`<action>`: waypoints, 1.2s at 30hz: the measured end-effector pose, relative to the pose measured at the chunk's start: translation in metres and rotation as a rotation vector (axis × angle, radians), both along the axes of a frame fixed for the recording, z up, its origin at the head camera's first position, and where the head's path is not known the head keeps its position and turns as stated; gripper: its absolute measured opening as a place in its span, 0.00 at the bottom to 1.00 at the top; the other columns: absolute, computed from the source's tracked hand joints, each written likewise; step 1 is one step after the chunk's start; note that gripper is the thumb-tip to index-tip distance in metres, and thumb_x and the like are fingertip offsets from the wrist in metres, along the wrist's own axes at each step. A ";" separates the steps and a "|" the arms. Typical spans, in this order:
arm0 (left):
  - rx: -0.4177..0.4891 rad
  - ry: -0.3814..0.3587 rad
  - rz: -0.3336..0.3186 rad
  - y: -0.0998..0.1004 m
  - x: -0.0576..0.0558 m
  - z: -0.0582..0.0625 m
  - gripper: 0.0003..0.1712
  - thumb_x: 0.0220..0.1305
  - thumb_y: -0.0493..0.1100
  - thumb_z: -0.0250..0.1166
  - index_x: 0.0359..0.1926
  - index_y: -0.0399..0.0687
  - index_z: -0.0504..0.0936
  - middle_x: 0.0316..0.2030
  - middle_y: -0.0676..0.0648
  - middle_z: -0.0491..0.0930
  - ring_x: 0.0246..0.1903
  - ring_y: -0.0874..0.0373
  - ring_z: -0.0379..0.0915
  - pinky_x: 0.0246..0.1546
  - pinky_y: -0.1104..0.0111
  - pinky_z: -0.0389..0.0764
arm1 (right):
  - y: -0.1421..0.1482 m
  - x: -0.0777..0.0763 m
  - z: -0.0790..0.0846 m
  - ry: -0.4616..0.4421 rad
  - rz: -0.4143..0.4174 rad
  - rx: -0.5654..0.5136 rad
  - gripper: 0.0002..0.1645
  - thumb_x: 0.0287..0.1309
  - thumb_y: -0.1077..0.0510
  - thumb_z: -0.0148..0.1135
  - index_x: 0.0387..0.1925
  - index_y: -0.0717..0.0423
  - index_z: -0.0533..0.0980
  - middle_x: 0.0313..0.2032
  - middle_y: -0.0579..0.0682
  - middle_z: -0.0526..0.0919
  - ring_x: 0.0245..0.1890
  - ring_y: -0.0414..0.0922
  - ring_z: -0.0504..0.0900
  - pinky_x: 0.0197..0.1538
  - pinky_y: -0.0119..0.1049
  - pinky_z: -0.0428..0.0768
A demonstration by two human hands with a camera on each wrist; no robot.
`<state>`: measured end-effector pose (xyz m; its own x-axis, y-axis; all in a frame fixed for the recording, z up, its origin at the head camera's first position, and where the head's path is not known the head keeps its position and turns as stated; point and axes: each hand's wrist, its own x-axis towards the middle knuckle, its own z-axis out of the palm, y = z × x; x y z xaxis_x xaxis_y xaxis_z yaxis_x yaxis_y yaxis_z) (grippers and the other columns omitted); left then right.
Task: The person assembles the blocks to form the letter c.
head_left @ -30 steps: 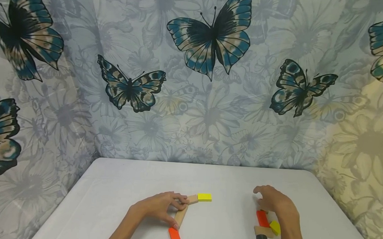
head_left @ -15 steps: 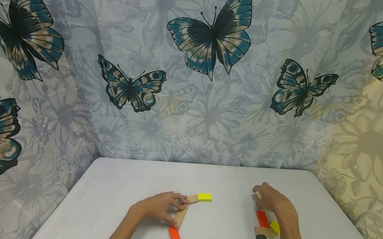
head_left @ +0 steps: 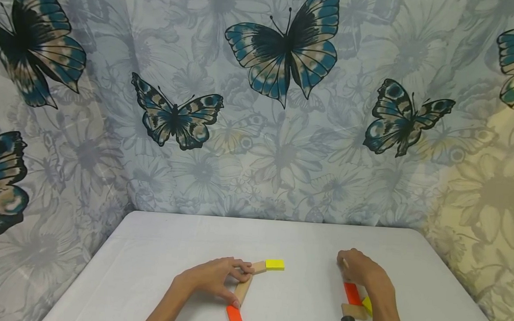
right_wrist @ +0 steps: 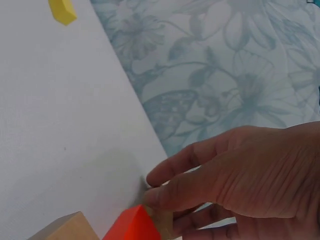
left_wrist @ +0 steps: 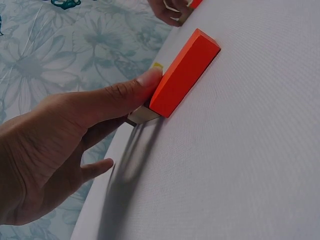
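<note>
Well beyond both hands, a floral backdrop (head_left: 281, 191) printed with six visible butterflies (head_left: 286, 47) rises behind one white table (head_left: 306, 293), where eight blocks can be counted: four wooden, two red, two yellow. The left hand (head_left: 219, 278), partly curled, holds one long wooden block (head_left: 242, 290) between thumb and fingers; the right hand (head_left: 367, 273), fingers bent inward, pinches one wooden piece (right_wrist: 165, 221), largely covered by the grip. One orange-red block (head_left: 235, 319) lies just on the near side of the left thumb; one second red block (head_left: 352, 294) sits immediately nearside of the right fingers, with one crosswise wooden block (head_left: 354, 311) at its near end. The right forearm (head_left: 384, 308) partly hides one half-seen yellow block (head_left: 367, 305). Past the left fingertips, one short wooden block (head_left: 259, 267) meets one bright yellow block (head_left: 274, 264).
</note>
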<state>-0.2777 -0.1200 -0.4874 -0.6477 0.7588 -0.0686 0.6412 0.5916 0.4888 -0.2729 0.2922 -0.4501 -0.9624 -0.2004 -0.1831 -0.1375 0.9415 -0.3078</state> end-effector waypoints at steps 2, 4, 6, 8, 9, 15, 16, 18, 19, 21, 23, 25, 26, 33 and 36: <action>0.004 0.011 -0.012 -0.001 -0.001 -0.001 0.40 0.52 0.59 0.82 0.65 0.54 0.83 0.71 0.60 0.75 0.75 0.55 0.68 0.77 0.56 0.70 | 0.000 -0.001 -0.002 0.014 -0.001 0.001 0.14 0.57 0.72 0.67 0.45 0.61 0.81 0.39 0.54 0.81 0.36 0.48 0.75 0.41 0.47 0.87; 0.009 0.026 -0.027 -0.001 -0.001 -0.002 0.40 0.52 0.60 0.81 0.65 0.54 0.83 0.71 0.59 0.75 0.75 0.54 0.68 0.76 0.56 0.71 | 0.000 -0.002 -0.003 0.031 0.010 0.009 0.13 0.58 0.72 0.66 0.45 0.60 0.81 0.38 0.54 0.81 0.36 0.48 0.75 0.42 0.48 0.87; 0.014 0.033 -0.036 -0.002 -0.002 -0.002 0.39 0.53 0.60 0.81 0.65 0.53 0.83 0.71 0.58 0.75 0.74 0.54 0.69 0.76 0.56 0.71 | -0.001 -0.002 -0.004 0.048 0.016 0.020 0.12 0.58 0.72 0.66 0.44 0.59 0.81 0.37 0.54 0.81 0.36 0.48 0.75 0.44 0.50 0.87; 0.015 0.030 -0.031 -0.002 -0.002 -0.003 0.39 0.53 0.60 0.81 0.64 0.53 0.83 0.71 0.59 0.75 0.74 0.55 0.69 0.76 0.57 0.71 | -0.001 -0.001 -0.004 0.065 0.029 0.029 0.12 0.58 0.72 0.66 0.43 0.59 0.81 0.37 0.54 0.81 0.37 0.48 0.76 0.46 0.53 0.87; 0.014 0.027 -0.027 -0.002 -0.002 -0.004 0.39 0.53 0.61 0.81 0.64 0.53 0.83 0.71 0.59 0.75 0.74 0.55 0.69 0.76 0.57 0.71 | -0.002 0.000 -0.003 0.074 0.033 0.030 0.12 0.58 0.72 0.66 0.43 0.59 0.81 0.37 0.54 0.81 0.37 0.49 0.76 0.47 0.53 0.87; 0.007 0.031 -0.030 0.000 -0.002 -0.003 0.42 0.51 0.62 0.81 0.65 0.53 0.82 0.72 0.60 0.74 0.75 0.55 0.68 0.76 0.56 0.71 | -0.006 0.007 0.008 0.134 0.059 0.021 0.15 0.56 0.74 0.66 0.42 0.56 0.81 0.38 0.54 0.80 0.38 0.48 0.79 0.47 0.52 0.87; 0.006 0.044 -0.041 0.000 -0.002 -0.003 0.42 0.51 0.62 0.81 0.65 0.53 0.82 0.72 0.59 0.75 0.74 0.55 0.69 0.76 0.56 0.71 | -0.007 0.008 0.011 0.138 0.066 0.016 0.16 0.56 0.74 0.65 0.43 0.55 0.81 0.38 0.53 0.80 0.38 0.48 0.79 0.47 0.52 0.87; 0.007 0.064 -0.054 0.000 -0.002 -0.002 0.42 0.51 0.62 0.81 0.65 0.52 0.82 0.71 0.57 0.75 0.74 0.54 0.70 0.76 0.56 0.72 | -0.012 0.010 0.018 0.141 0.083 0.000 0.18 0.55 0.76 0.64 0.44 0.55 0.81 0.39 0.53 0.79 0.39 0.48 0.79 0.46 0.50 0.86; 0.008 0.079 -0.064 0.000 -0.002 -0.001 0.42 0.51 0.62 0.81 0.65 0.51 0.82 0.71 0.56 0.76 0.73 0.54 0.70 0.75 0.56 0.72 | -0.014 0.012 0.022 0.138 0.093 -0.009 0.19 0.56 0.76 0.62 0.44 0.55 0.81 0.39 0.53 0.78 0.39 0.48 0.79 0.45 0.50 0.85; 0.007 0.083 -0.064 -0.001 -0.001 -0.001 0.41 0.52 0.61 0.81 0.65 0.51 0.83 0.71 0.56 0.76 0.73 0.54 0.71 0.75 0.56 0.73 | -0.021 0.014 0.028 0.131 0.111 -0.024 0.20 0.56 0.77 0.60 0.45 0.55 0.81 0.40 0.52 0.77 0.40 0.48 0.78 0.44 0.48 0.84; 0.008 0.072 -0.053 -0.002 -0.001 0.000 0.41 0.51 0.60 0.82 0.65 0.51 0.83 0.71 0.57 0.76 0.73 0.54 0.70 0.75 0.57 0.72 | -0.029 0.017 0.034 0.127 0.128 -0.029 0.22 0.55 0.78 0.59 0.45 0.54 0.81 0.39 0.51 0.77 0.40 0.47 0.78 0.43 0.47 0.83; 0.005 0.063 -0.045 -0.002 0.000 -0.001 0.41 0.51 0.61 0.82 0.65 0.51 0.83 0.71 0.57 0.76 0.73 0.54 0.70 0.75 0.57 0.72 | -0.037 0.020 0.038 0.120 0.139 -0.027 0.23 0.55 0.79 0.59 0.45 0.53 0.82 0.39 0.51 0.76 0.40 0.47 0.77 0.41 0.46 0.82; 0.005 0.054 -0.038 -0.002 0.000 -0.001 0.42 0.51 0.60 0.82 0.65 0.51 0.82 0.71 0.58 0.76 0.74 0.55 0.70 0.76 0.57 0.72 | -0.040 0.022 0.040 0.117 0.145 -0.018 0.23 0.55 0.79 0.60 0.45 0.52 0.82 0.39 0.50 0.76 0.40 0.47 0.77 0.40 0.45 0.82; -0.024 0.040 -0.022 0.000 0.001 0.001 0.41 0.52 0.61 0.81 0.65 0.55 0.82 0.72 0.60 0.74 0.74 0.56 0.69 0.76 0.57 0.71 | -0.061 0.032 0.050 0.119 0.223 0.026 0.23 0.57 0.77 0.65 0.43 0.48 0.83 0.38 0.47 0.76 0.39 0.44 0.74 0.39 0.38 0.81; -0.032 0.031 -0.017 0.000 0.001 0.002 0.41 0.52 0.62 0.81 0.66 0.56 0.82 0.72 0.60 0.74 0.74 0.57 0.68 0.76 0.57 0.71 | -0.066 0.035 0.050 0.134 0.278 0.016 0.22 0.57 0.76 0.66 0.42 0.46 0.83 0.37 0.45 0.76 0.38 0.42 0.73 0.39 0.35 0.80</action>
